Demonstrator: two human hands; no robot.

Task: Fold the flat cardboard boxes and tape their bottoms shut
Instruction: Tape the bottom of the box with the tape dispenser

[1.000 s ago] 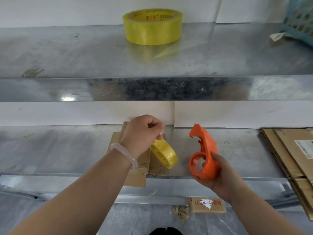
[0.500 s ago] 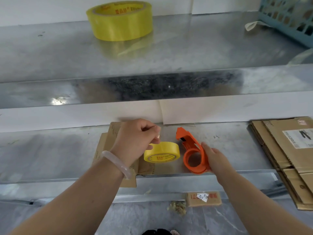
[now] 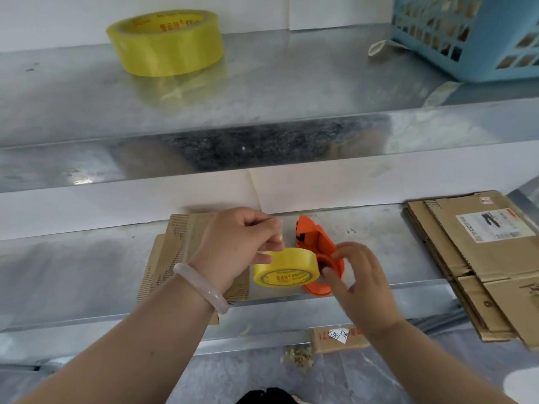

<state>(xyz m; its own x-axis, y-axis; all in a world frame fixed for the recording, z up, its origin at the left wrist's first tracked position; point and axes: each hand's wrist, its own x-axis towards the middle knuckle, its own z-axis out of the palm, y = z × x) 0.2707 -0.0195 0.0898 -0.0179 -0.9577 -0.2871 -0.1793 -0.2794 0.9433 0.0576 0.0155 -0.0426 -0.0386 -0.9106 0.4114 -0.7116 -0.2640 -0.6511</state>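
Head view: two lots of flattened cardboard lie on the metal tabletop (image 3: 87, 272). One stack of flattened cardboard boxes (image 3: 472, 266) sits at the right end, overhanging the front edge, with one white shipping label (image 3: 493, 225) on its top sheet; how many sheets it holds cannot be counted. One flat cardboard piece (image 3: 186, 237) lies in the middle, partly under the left hand (image 3: 236, 246).

Two yellow tape rolls are in sight. The small tape roll (image 3: 285, 268) is at the middle of the tabletop, tilted with its printed core toward the camera. The left hand's fingers (image 3: 271, 225) and thumb are curled and pinched on its upper rim. Just behind and to the right of it lies one orange tape dispenser (image 3: 315, 240), flat on the tabletop. The right hand (image 3: 364, 284) is over the dispenser's ring end, its fingers (image 3: 350, 249) apart and loosely bent, gripping nothing; motion blur hides whether they touch the dispenser. One pale bracelet (image 3: 201, 287) circles the left wrist.

The large tape roll (image 3: 166, 45) lies flat on the upper shelf (image 3: 291, 83), well apart from one blue plastic basket (image 3: 472, 39) at that shelf's right end.
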